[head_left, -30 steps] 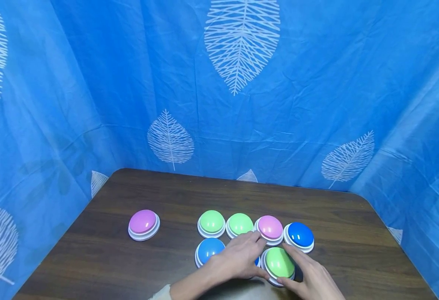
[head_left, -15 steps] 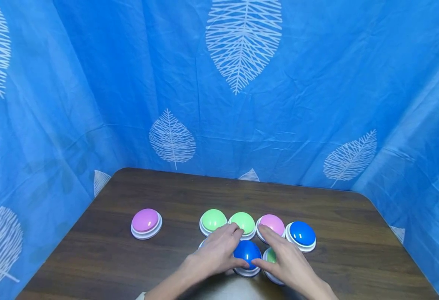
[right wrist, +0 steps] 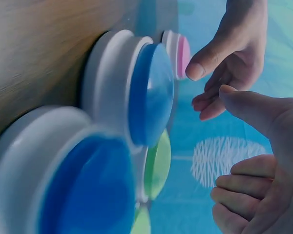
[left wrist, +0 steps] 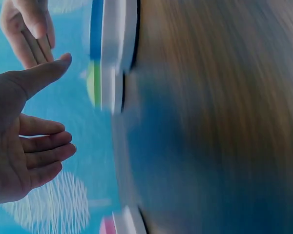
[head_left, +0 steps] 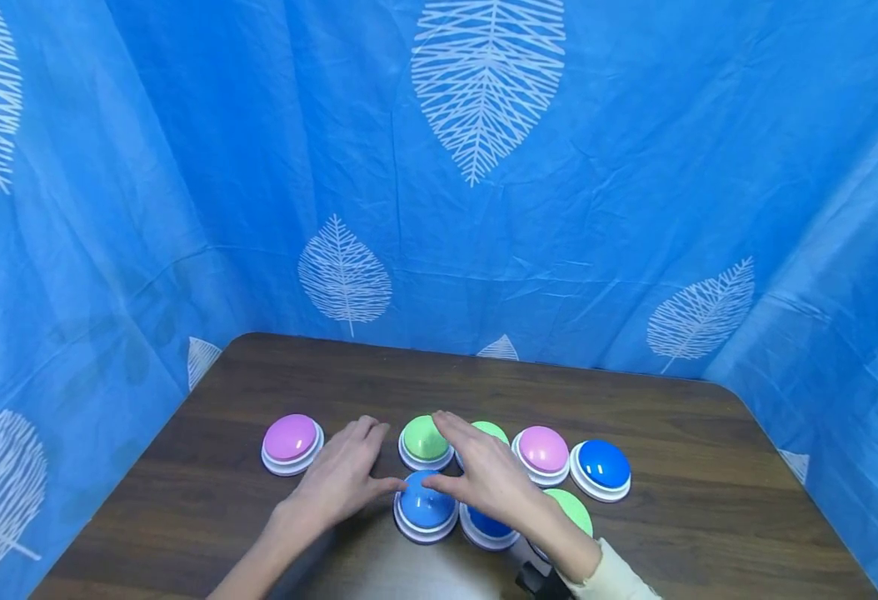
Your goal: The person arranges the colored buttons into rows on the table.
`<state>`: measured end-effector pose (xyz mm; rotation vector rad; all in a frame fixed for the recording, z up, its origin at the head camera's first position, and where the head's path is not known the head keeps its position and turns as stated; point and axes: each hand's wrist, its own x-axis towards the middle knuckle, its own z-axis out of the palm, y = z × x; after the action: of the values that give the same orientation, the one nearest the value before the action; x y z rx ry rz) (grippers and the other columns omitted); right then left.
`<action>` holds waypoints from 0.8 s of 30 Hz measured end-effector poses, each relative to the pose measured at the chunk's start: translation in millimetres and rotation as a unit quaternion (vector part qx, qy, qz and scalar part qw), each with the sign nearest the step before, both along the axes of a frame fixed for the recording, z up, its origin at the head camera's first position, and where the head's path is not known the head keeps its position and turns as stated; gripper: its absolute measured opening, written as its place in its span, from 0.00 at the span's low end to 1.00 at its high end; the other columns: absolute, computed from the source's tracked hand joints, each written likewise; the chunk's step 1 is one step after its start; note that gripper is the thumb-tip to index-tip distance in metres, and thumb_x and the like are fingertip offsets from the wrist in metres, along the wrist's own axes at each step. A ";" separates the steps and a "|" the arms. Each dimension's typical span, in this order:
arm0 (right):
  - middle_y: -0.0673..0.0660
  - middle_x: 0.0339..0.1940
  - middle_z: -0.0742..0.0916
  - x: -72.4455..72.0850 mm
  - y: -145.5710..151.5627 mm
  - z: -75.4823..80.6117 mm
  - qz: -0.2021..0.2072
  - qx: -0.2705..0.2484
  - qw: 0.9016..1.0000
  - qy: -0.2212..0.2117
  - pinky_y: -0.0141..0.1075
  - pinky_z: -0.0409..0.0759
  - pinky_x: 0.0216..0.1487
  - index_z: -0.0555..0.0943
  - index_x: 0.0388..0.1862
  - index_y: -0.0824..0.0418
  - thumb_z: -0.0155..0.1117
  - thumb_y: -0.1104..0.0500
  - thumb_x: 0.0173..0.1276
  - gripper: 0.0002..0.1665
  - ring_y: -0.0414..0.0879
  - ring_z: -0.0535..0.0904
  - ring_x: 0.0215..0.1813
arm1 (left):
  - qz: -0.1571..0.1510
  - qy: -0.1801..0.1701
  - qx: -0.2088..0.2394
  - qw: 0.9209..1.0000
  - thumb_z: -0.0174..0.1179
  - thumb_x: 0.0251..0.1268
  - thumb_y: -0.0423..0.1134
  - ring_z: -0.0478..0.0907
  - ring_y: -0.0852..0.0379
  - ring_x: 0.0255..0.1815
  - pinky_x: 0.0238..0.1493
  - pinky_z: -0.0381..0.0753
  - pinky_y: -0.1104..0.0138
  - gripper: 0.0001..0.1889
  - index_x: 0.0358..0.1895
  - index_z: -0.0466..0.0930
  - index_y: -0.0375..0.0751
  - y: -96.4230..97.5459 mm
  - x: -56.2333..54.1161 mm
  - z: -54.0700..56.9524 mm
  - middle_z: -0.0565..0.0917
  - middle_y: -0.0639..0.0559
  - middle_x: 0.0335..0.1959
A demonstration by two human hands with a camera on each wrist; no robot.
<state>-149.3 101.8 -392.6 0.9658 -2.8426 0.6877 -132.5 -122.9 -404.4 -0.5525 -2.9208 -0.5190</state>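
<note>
A light blue dome push button (head_left: 426,504) on a white base sits between my two hands on the table. On its left, my left hand (head_left: 337,479) hovers with fingers extended and the thumb pointing at it. My right hand (head_left: 491,479) hangs over a darker blue push button (head_left: 487,533), partly covering it, its thumb near the light blue dome. The wrist views show both hands apart from the buttons, holding nothing. Behind the light blue one stands a green push button (head_left: 424,439), close to the right fingertips. A second green button (head_left: 490,430) is partly hidden by that hand.
A pink push button (head_left: 291,439) stands alone at the left. Farther right are another pink button (head_left: 544,450), a blue button (head_left: 602,467) and a green button (head_left: 572,508) partly behind the right forearm. Blue leaf-patterned curtains (head_left: 596,208) surround the dark wooden table (head_left: 709,517).
Both hands have moved left, from the green front button, past the darker blue one, to around the light blue one. The buttons have kept their places.
</note>
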 end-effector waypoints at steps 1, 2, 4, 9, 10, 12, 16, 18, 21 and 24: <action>0.61 0.70 0.75 -1.9 -6.8 1.0 0.006 0.007 1.000 0.001 0.51 0.75 0.61 0.70 0.72 0.62 0.74 0.42 0.59 0.47 0.54 0.72 0.68 | 0.013 0.005 0.000 1.000 0.77 0.47 0.55 0.77 0.45 0.53 0.55 0.77 0.51 0.40 0.59 0.76 0.31 -7.4 0.9 0.2 0.78 0.42 0.51; 0.61 0.70 0.75 -3.6 -13.5 1.7 0.011 0.014 1.000 0.001 0.50 0.75 0.61 0.70 0.72 0.62 0.74 0.42 0.60 0.47 0.54 0.72 0.68 | 0.025 0.010 -0.004 1.000 0.77 0.47 0.54 0.77 0.44 0.53 0.54 0.77 0.51 0.40 0.59 0.76 0.30 -14.9 1.9 0.3 0.78 0.41 0.51; 0.60 0.70 0.75 -6.2 -27.3 2.7 0.021 0.029 0.999 0.000 0.50 0.74 0.62 0.70 0.72 0.62 0.74 0.42 0.60 0.47 0.53 0.72 0.69 | 0.046 0.010 -0.011 0.999 0.77 0.48 0.54 0.77 0.43 0.53 0.54 0.77 0.50 0.40 0.59 0.76 0.28 -30.3 3.0 0.6 0.78 0.39 0.52; 0.58 0.70 0.76 -13.2 -62.0 1.4 0.051 0.071 0.996 0.004 0.46 0.75 0.62 0.71 0.71 0.61 0.73 0.40 0.60 0.46 0.50 0.73 0.68 | 0.093 -0.026 -0.017 0.995 0.76 0.48 0.56 0.77 0.39 0.51 0.51 0.78 0.44 0.43 0.59 0.74 0.26 -67.2 0.4 1.7 0.77 0.34 0.52; 0.58 0.69 0.76 -14.6 -68.4 0.1 0.058 0.080 0.995 0.007 0.44 0.75 0.61 0.71 0.71 0.61 0.73 0.40 0.60 0.46 0.49 0.73 0.67 | 0.101 -0.035 -0.014 0.994 0.77 0.47 0.56 0.77 0.38 0.50 0.50 0.78 0.43 0.44 0.59 0.73 0.25 -73.8 -0.2 1.5 0.76 0.34 0.51; 0.57 0.68 0.77 -17.8 -81.2 -3.0 0.071 0.093 0.993 0.007 0.41 0.76 0.60 0.72 0.70 0.61 0.73 0.39 0.59 0.46 0.48 0.74 0.66 | 0.114 -0.051 -0.010 0.992 0.77 0.44 0.57 0.76 0.37 0.48 0.49 0.78 0.42 0.47 0.60 0.72 0.24 -85.4 -0.6 0.6 0.76 0.32 0.50; 0.56 0.66 0.79 -23.7 -103.3 -9.3 0.080 0.118 0.990 0.006 0.39 0.78 0.57 0.74 0.68 0.61 0.74 0.39 0.58 0.45 0.47 0.77 0.63 | 0.123 -0.077 -0.001 0.989 0.78 0.40 0.60 0.75 0.34 0.50 0.50 0.76 0.39 0.53 0.62 0.68 0.23 -102.3 0.5 -1.9 0.74 0.29 0.52; 0.55 0.64 0.81 -26.7 -113.3 -11.4 0.078 0.129 0.989 0.004 0.39 0.80 0.55 0.75 0.67 0.60 0.74 0.38 0.57 0.44 0.47 0.79 0.60 | 0.125 -0.082 0.003 0.989 0.78 0.38 0.61 0.74 0.33 0.50 0.49 0.76 0.39 0.54 0.62 0.68 0.23 -107.7 0.9 -2.9 0.73 0.29 0.52; 0.51 0.56 0.84 -31.6 -127.1 -13.2 0.072 0.142 0.987 0.004 0.38 0.82 0.47 0.78 0.63 0.58 0.75 0.37 0.56 0.41 0.44 0.82 0.52 | 0.126 -0.081 0.008 0.989 0.79 0.36 0.62 0.75 0.35 0.47 0.47 0.78 0.41 0.54 0.60 0.69 0.22 -114.6 0.4 -5.4 0.74 0.30 0.50; 0.49 0.44 0.86 -37.7 -139.5 -13.5 0.065 0.151 0.986 0.002 0.35 0.81 0.38 0.80 0.56 0.57 0.76 0.36 0.54 0.37 0.41 0.81 0.42 | 0.126 -0.082 0.014 0.989 0.79 0.36 0.61 0.76 0.36 0.46 0.46 0.78 0.41 0.53 0.58 0.70 0.21 -121.6 -1.6 -7.9 0.75 0.31 0.48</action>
<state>-187.0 -37.6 -406.1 1.1975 -2.9562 0.2624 -134.2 -244.5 -412.3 -0.1392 -3.0687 -0.5953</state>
